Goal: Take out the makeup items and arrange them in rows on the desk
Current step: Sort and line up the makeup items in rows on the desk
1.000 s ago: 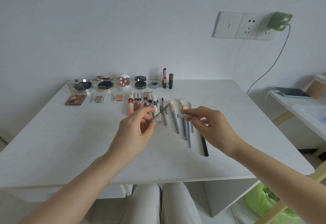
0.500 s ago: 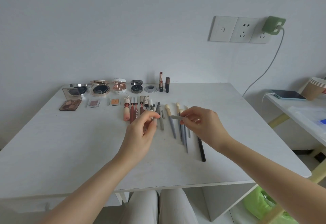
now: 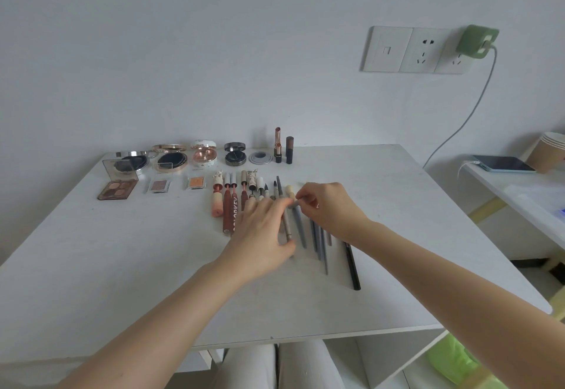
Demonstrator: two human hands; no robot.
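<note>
white table (image 3: pixel 397 281) against wall | back row: open compacts (image 3: pixel 170 162), two upright lipsticks (image 3: pixel 277 145) | nearer row: eyeshadow palette (image 3: pixel 117 189), lip tubes (image 3: pixel 227 211), brushes (image 3: pixel 298 223), black pencil (image 3: pixel 352 266)

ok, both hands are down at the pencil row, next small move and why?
Probably let go and lift away: left hand lays the slim pencil flat among the brushes, right hand pinches its cap at the top end.

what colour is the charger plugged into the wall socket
Green, a muted sage shade, with a pale grey cable hanging from it; the charger shows clearly in the head view.
</note>
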